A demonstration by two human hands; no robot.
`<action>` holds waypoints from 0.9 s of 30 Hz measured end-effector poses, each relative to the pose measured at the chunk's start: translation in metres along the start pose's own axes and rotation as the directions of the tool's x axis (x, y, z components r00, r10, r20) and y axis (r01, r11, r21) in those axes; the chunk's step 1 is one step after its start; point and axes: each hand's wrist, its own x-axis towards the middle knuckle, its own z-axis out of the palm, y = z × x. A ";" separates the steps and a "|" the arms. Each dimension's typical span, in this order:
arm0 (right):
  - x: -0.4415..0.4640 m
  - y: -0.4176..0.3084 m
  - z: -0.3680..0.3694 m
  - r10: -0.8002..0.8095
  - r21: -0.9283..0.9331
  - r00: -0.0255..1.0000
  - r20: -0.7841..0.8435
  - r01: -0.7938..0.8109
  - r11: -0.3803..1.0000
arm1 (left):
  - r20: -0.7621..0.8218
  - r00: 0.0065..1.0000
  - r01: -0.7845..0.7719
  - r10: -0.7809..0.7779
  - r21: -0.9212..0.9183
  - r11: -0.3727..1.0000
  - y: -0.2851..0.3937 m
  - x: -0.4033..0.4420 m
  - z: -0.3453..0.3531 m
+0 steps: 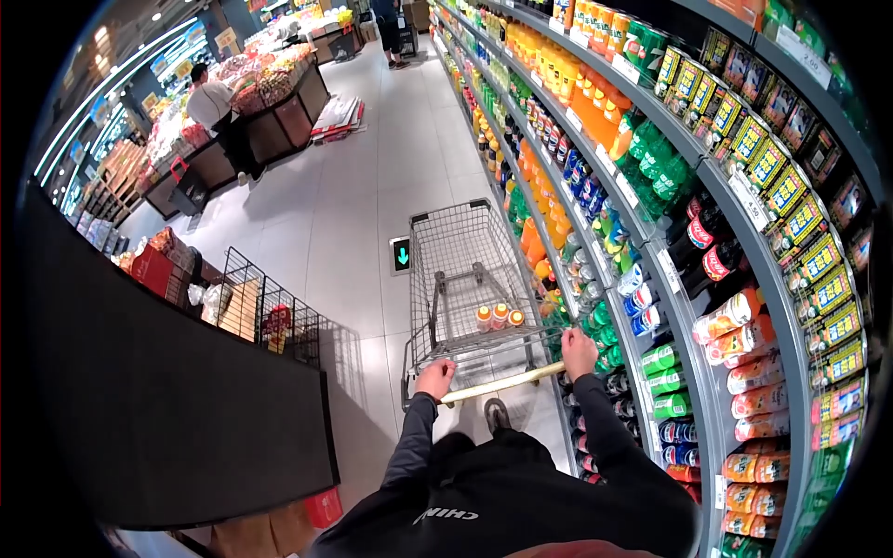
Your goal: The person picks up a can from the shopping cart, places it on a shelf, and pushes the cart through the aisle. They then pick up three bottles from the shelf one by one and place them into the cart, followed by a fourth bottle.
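A wire shopping cart [470,237] stands in front of me in the aisle. My left hand [434,378] is closed at the left end of its pale yellow handle [502,383]. At the right end, my right hand [579,353] is also closed round the bar. Three small bottles with orange tops [500,316] stand together in the cart near the handle, on its right side. The rest of the basket shows bare wire mesh. My fingertips are mostly hidden beneath the handle.
Drink shelves [670,256] with bottles and cans run close along the cart's right side. At left are a black display block [186,372] and a wire rack [270,302]. A green-arrow floor sign [402,254] lies beside the cart. A person [219,116] stands by the produce stands.
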 end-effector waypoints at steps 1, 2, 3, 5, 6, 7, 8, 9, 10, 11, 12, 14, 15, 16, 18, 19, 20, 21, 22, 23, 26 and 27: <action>0.003 -0.002 0.001 0.030 -0.046 1.000 0.008 -0.030 0.998 | 0.014 1.000 0.003 -0.003 0.004 1.000 -0.004 0.002 0.001; -0.002 -0.005 0.001 0.067 -0.089 0.997 0.025 -0.064 0.994 | -0.005 0.999 -0.033 0.033 -0.008 0.999 -0.012 -0.005 0.006; -0.005 -0.002 0.004 0.059 0.054 0.997 -0.042 -0.057 0.997 | -0.022 0.997 -0.070 0.070 -0.013 0.997 -0.022 -0.010 0.010; -0.006 -0.007 0.005 0.103 -0.080 0.994 -0.026 -0.105 0.991 | -0.029 0.988 -0.150 0.150 -0.026 0.988 -0.030 0.015 0.018; -0.007 -0.006 0.005 0.129 -0.085 0.992 -0.003 -0.128 0.988 | -0.009 0.988 -0.151 0.151 -0.030 0.988 -0.036 0.017 0.019; -0.007 -0.008 0.005 0.113 -0.145 0.993 0.018 -0.109 0.983 | -0.050 0.983 -0.179 0.179 -0.013 0.984 -0.034 0.013 0.015; -0.008 -0.019 -0.007 0.146 -0.102 0.988 0.056 -0.140 0.985 | -0.105 0.975 -0.199 0.198 0.002 0.980 -0.031 0.006 0.012; -0.007 -0.022 -0.006 0.166 -0.078 0.984 0.062 -0.161 0.984 | -0.067 0.979 -0.188 0.190 0.037 0.981 -0.030 0.003 0.009; -0.006 -0.019 0.004 0.178 -0.116 0.984 0.032 -0.173 0.978 | -0.029 0.981 -0.187 0.190 0.069 0.980 -0.026 0.006 0.004; -0.007 -0.020 0.004 0.173 -0.115 0.984 0.041 -0.167 0.979 | -0.029 0.983 -0.178 0.180 0.057 0.982 -0.024 0.008 0.000; -0.009 -0.017 0.009 0.160 -0.177 0.987 0.034 -0.151 0.972 | -0.018 0.985 -0.169 0.170 0.045 0.985 -0.023 0.005 -0.002; -0.009 -0.016 0.014 0.161 -0.193 0.985 0.058 -0.147 0.970 | -0.083 0.965 -0.238 0.247 0.104 0.966 -0.035 0.011 0.009; -0.009 -0.017 0.014 0.184 -0.229 0.981 0.060 -0.166 0.959 | -0.098 0.963 -0.243 0.252 0.093 0.966 -0.033 0.007 0.008; -0.006 -0.020 0.015 0.207 -0.263 0.977 0.058 -0.185 0.947 | -0.114 0.959 -0.250 0.259 0.084 0.965 -0.031 0.006 0.005; -0.003 -0.019 0.020 0.216 -0.287 0.974 0.068 -0.188 0.939 | -0.102 0.969 -0.223 0.227 0.052 0.973 -0.030 0.008 0.003; -0.003 -0.017 0.022 0.208 -0.287 0.976 0.069 -0.180 0.941 | -0.092 0.973 -0.210 0.212 0.038 0.977 -0.030 0.008 0.003; -0.003 -0.016 0.024 0.203 -0.286 0.977 0.067 -0.177 0.942 | -0.090 0.976 -0.198 0.200 0.031 0.980 -0.030 0.007 0.002; -0.002 -0.014 0.025 0.204 -0.302 0.974 0.095 -0.167 0.939 | -0.090 0.977 -0.190 0.192 0.025 0.981 -0.028 0.007 0.001; -0.002 -0.013 0.027 0.211 -0.318 0.972 0.102 -0.169 0.933 | -0.089 0.978 -0.186 0.187 0.019 0.982 -0.028 0.008 0.000; -0.002 -0.012 0.030 0.215 -0.334 0.972 0.099 -0.171 0.927 | -0.089 0.977 -0.191 0.192 0.018 0.981 -0.027 0.009 -0.001; -0.001 -0.007 0.036 0.215 -0.342 0.973 0.079 -0.176 0.923 | -0.064 0.970 -0.229 0.234 0.076 0.970 -0.027 0.012 -0.002; 0.000 -0.009 0.034 0.218 -0.343 0.972 0.085 -0.177 0.922 | -0.074 0.968 -0.235 0.241 0.085 0.968 -0.027 0.011 -0.002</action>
